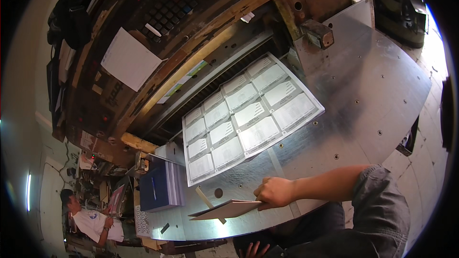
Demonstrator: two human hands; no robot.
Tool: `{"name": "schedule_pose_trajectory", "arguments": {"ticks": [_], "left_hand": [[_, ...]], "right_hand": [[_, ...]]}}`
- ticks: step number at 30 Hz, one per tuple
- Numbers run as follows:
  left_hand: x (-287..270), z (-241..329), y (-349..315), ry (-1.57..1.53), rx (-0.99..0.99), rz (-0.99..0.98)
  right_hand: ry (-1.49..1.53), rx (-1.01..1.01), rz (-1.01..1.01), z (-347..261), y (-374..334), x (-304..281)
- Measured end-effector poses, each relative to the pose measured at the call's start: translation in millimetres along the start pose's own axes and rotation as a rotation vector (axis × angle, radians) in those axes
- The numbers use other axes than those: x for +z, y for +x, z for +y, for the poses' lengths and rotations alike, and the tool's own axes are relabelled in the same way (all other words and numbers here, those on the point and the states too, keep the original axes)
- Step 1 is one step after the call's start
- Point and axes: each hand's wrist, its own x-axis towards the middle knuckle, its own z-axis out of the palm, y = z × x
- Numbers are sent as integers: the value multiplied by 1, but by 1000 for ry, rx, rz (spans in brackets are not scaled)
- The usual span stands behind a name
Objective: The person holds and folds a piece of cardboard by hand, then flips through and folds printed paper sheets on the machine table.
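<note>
With my right hand (275,193) grasping the edge of the thin board (227,209) at eight o'clock from it, six from the printed sheets (253,114), I'd best grip evenly; my left hand's (254,250) fingers spread loosely, seemingly unladen.

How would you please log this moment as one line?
right hand: holding grey board | printed sheet: on metal table | left hand: at lower edge, partly visible
</note>
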Motion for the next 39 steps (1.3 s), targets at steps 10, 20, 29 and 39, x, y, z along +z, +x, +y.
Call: {"name": "schedule_pose_trajectory", "arguments": {"ticks": [10, 20, 29, 39], "left_hand": [[10, -21, 0, 419, 3, -105], [54, -96, -4, 653, 207, 7], [52, -167, 14, 15, 36, -68], [-182, 196, 21, -450, 597, 871]], "right_hand": [[8, 7, -5, 0, 0, 0], [0, -4, -10, 2, 2, -2], [-12, -6, 33, -4, 0, -2], [-10, 94, -20, -3, 0, -3]]}}
